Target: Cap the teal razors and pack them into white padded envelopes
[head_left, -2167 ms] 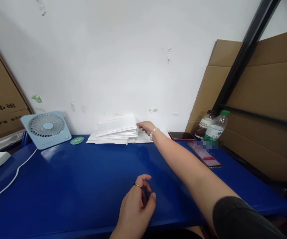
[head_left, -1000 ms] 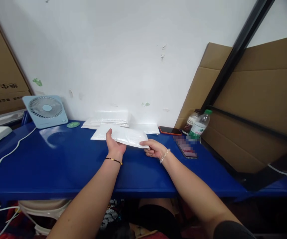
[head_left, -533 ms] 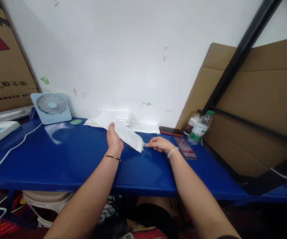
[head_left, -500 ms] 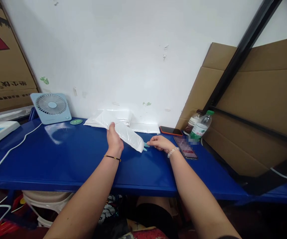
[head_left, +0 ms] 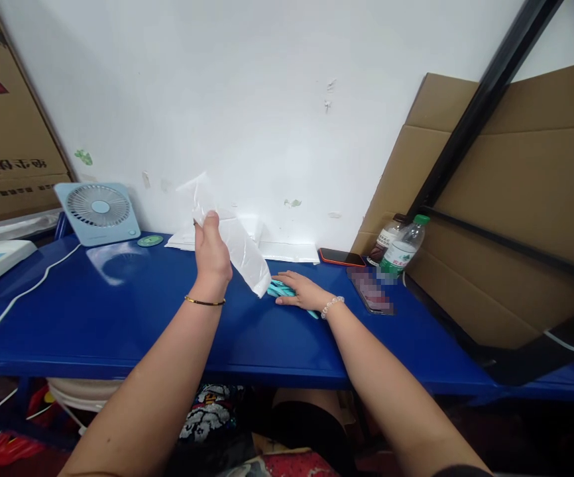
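A white plastic bag [head_left: 244, 252] hangs tilted from my left hand [head_left: 212, 255], which is closed on it with the thumb on top. The bag's lower end points down and right, beside several thin turquoise items [head_left: 281, 289]. Over these items lies my right hand [head_left: 299, 291], fingers stretched and somewhat apart, palm down. One turquoise tip shows below the right wrist. Whether the fingers grip any of the items cannot be made out.
White bags [head_left: 182, 241] lie at the wall, behind my left hand. A blue fan [head_left: 101, 209] and green disc [head_left: 150, 241] stand left. Two phones [head_left: 341, 258] and bottles [head_left: 399, 255] are at right. Cardboard [head_left: 525, 199] leans beyond the bottles.
My left hand has moved left and up with the bag, whose lower end has come away from the turquoise items. These now show outside it, and my right hand has opened over them.
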`<action>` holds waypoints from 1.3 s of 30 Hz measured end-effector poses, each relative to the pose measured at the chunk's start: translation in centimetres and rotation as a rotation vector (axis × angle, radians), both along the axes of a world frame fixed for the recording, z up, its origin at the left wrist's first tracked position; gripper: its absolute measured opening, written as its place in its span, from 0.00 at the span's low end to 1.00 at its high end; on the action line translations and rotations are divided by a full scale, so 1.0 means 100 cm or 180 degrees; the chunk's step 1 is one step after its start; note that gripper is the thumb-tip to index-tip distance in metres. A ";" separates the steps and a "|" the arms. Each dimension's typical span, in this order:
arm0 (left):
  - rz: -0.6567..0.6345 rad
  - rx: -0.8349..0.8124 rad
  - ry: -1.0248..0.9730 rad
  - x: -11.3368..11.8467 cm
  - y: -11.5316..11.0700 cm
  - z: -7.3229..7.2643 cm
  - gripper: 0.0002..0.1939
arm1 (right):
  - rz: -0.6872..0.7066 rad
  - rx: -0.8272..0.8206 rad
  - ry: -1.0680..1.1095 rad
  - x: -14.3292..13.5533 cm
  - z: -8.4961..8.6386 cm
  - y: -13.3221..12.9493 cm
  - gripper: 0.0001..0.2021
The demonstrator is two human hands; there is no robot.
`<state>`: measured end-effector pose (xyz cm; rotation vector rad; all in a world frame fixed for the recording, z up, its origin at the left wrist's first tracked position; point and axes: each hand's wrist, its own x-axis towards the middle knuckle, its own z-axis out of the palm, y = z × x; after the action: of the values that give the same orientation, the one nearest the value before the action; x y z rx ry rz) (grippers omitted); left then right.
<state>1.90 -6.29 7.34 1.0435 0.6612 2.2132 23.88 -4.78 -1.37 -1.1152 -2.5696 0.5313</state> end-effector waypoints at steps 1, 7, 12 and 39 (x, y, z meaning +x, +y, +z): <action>0.0164 0.0137 0.0200 -0.002 -0.002 0.005 0.20 | 0.0011 0.0042 -0.0023 -0.001 0.000 0.000 0.34; 0.0704 0.0844 0.1377 -0.001 -0.027 0.039 0.21 | 0.0006 0.0155 -0.0150 -0.002 -0.001 0.000 0.31; 0.1049 0.1137 0.1768 -0.005 -0.048 0.057 0.19 | -0.0054 0.0066 -0.0114 -0.001 -0.005 0.001 0.31; -0.1465 -0.1767 0.4183 -0.034 0.037 -0.050 0.16 | -0.1104 0.0141 0.0342 0.050 0.010 0.019 0.07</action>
<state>-1.50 -2.58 2.33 1.9800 1.2702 0.6495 28.90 -2.85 -0.41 -1.4341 -2.2186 0.4327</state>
